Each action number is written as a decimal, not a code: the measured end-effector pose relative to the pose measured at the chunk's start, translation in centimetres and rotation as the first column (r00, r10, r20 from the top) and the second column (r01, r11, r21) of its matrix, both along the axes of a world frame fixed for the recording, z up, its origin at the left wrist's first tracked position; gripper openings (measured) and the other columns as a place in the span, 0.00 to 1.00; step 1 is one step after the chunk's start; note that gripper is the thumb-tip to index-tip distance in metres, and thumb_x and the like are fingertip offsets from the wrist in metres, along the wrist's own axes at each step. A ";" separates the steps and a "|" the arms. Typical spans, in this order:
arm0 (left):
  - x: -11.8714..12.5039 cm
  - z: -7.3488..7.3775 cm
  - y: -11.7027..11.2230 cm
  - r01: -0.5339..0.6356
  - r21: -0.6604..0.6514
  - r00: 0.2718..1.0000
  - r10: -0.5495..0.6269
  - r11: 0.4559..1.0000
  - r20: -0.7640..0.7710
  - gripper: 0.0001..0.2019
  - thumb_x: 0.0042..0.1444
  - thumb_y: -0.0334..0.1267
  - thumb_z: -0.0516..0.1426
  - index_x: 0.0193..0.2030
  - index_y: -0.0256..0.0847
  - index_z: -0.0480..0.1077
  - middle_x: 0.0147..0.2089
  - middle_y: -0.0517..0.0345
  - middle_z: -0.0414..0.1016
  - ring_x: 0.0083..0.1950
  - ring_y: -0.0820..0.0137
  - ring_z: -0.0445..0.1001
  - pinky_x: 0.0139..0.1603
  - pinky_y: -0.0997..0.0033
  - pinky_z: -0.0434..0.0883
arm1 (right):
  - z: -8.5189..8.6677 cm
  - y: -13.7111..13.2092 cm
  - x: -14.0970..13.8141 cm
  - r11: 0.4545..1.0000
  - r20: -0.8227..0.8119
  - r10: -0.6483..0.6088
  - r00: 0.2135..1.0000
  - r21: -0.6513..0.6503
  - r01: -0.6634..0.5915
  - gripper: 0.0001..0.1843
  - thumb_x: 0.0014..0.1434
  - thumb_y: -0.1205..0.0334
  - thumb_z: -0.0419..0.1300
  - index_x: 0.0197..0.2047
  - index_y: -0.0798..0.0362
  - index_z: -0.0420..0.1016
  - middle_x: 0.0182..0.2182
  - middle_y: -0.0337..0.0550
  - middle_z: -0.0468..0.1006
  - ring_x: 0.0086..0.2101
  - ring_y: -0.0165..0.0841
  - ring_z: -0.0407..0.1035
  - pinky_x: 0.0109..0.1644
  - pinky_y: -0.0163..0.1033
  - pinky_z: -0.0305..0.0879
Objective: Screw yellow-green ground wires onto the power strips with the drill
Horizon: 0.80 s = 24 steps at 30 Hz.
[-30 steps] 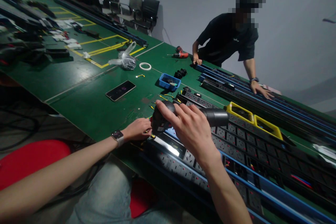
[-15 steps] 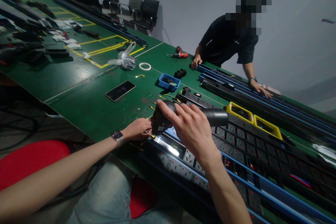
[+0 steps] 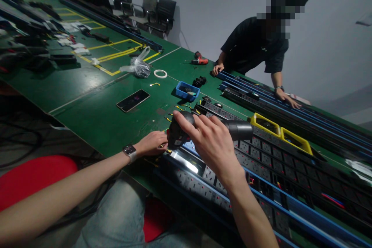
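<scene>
My right hand (image 3: 210, 143) is wrapped round a black power screwdriver (image 3: 236, 129), its nose pointing down at the near end of a long black and blue socket strip (image 3: 203, 176). My left hand (image 3: 152, 142), with a watch on the wrist, rests curled at the strip's end by the tool's tip, pinching something small that I cannot make out. Small yellow wire pieces (image 3: 180, 107) lie on the green table (image 3: 95, 120) just beyond.
A phone (image 3: 133, 100), a blue tray (image 3: 187, 90), a white tape ring (image 3: 160, 73), a plastic bag (image 3: 138, 66) and a red drill (image 3: 199, 60) lie farther out. Yellow frames (image 3: 280, 133) sit on the strips. A person in black leans over the far strips; another sits at top left.
My hands and the tool have stayed put. The person across has shifted a little, the hand near the red drill sliding slightly.
</scene>
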<state>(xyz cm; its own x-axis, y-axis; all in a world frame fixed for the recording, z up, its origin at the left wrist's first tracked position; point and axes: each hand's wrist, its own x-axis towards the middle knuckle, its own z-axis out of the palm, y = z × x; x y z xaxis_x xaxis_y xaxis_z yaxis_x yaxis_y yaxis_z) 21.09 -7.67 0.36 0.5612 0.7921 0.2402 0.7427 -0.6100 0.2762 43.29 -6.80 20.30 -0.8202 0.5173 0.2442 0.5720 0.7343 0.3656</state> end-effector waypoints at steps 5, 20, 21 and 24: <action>0.0 0.1 0.0 -0.011 -0.007 1.000 0.011 1.000 0.019 0.06 0.57 0.32 0.54 0.31 0.40 0.70 0.31 0.53 0.74 0.36 0.62 0.73 0.36 0.66 0.64 | 0.0 0.0 0.0 1.000 0.006 -0.006 1.000 0.008 0.006 0.39 0.66 0.72 0.55 0.74 0.50 0.43 0.40 0.40 0.75 0.39 0.36 0.66 0.44 0.43 0.57; 0.0 0.2 -0.1 -0.008 -0.006 1.000 0.008 1.000 0.015 0.08 0.57 0.32 0.53 0.29 0.40 0.70 0.30 0.53 0.73 0.34 0.64 0.72 0.36 0.67 0.65 | 0.0 0.1 0.0 1.000 0.007 -0.020 1.000 -0.010 0.020 0.39 0.67 0.72 0.54 0.75 0.49 0.42 0.41 0.41 0.76 0.40 0.35 0.67 0.44 0.42 0.57; 0.0 0.2 -0.1 -0.006 -0.001 1.000 0.006 1.000 0.015 0.08 0.58 0.33 0.53 0.29 0.40 0.70 0.29 0.53 0.73 0.34 0.64 0.71 0.36 0.67 0.65 | 0.0 0.1 0.0 1.000 0.007 -0.022 1.000 -0.005 0.022 0.39 0.67 0.71 0.54 0.75 0.49 0.42 0.40 0.41 0.75 0.39 0.35 0.66 0.43 0.42 0.57; 0.0 0.1 0.0 -0.004 0.010 1.000 0.004 1.000 0.006 0.08 0.57 0.33 0.53 0.29 0.40 0.70 0.30 0.52 0.73 0.34 0.64 0.71 0.36 0.67 0.66 | 0.0 0.0 -0.2 0.999 0.013 -0.037 0.999 0.005 0.037 0.39 0.67 0.72 0.54 0.75 0.49 0.42 0.38 0.41 0.75 0.38 0.36 0.66 0.42 0.43 0.56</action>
